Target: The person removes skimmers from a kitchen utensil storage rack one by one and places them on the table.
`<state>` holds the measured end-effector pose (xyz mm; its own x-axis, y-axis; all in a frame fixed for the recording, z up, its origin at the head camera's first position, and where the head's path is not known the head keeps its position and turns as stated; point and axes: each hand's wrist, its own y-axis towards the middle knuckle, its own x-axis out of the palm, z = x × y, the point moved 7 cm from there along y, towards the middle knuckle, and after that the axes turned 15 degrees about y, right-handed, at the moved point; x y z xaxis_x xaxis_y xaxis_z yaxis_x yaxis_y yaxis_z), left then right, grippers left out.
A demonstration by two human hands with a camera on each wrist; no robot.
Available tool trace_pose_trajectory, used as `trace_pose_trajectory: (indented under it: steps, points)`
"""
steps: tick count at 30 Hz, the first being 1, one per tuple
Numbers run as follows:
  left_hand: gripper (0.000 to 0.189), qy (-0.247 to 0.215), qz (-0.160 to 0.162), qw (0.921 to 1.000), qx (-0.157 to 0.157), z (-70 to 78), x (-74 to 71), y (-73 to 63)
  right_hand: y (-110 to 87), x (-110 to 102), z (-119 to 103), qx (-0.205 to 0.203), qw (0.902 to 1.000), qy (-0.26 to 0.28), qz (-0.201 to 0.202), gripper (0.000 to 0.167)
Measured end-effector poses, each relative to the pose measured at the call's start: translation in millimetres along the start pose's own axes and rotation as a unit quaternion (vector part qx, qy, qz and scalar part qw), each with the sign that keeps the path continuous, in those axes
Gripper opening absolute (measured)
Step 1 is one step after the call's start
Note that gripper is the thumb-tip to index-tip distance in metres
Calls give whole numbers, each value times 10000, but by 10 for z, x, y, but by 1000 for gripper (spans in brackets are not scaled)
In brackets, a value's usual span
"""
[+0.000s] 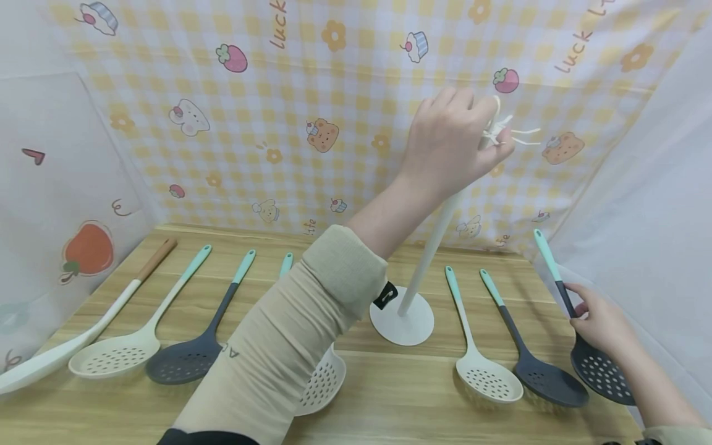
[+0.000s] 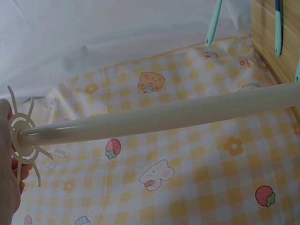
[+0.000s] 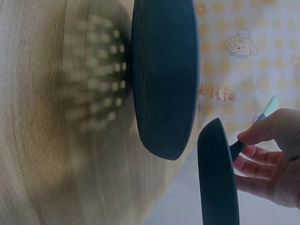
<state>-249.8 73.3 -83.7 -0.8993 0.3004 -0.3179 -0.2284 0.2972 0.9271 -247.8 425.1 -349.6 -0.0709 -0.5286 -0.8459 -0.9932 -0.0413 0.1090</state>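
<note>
My left hand grips the top of a white utensil stand, whose pole leans away from its round base. A ring of thin hooks circles the pole's top, with the left fingers behind it in the left wrist view. At the far right, my right hand pinches the dark neck of a skimmer with a mint handle end. The right wrist view shows that skimmer's head edge-on, thumb and fingers on its neck. Beside it lies another dark skimmer.
A cream skimmer lies right of the base. To the left are a white ladle-like utensil with a wooden handle end, a cream skimmer, a dark one and a partly hidden white one. A checked cloth hangs behind.
</note>
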Motion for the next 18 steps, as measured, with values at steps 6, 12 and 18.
trace_pose_trajectory:
  steps: [6,12,18]
  points:
    - [29,12,-16,10000,0,5,3,1,21,43,72,148,9996,41,-225,70]
    - [29,14,-13,10000,12,7,2,0,42,101,139,233,9990,61,-388,67]
    - [30,70,7,10000,-5,15,6,0,50,145,239,260,9985,48,-478,66]
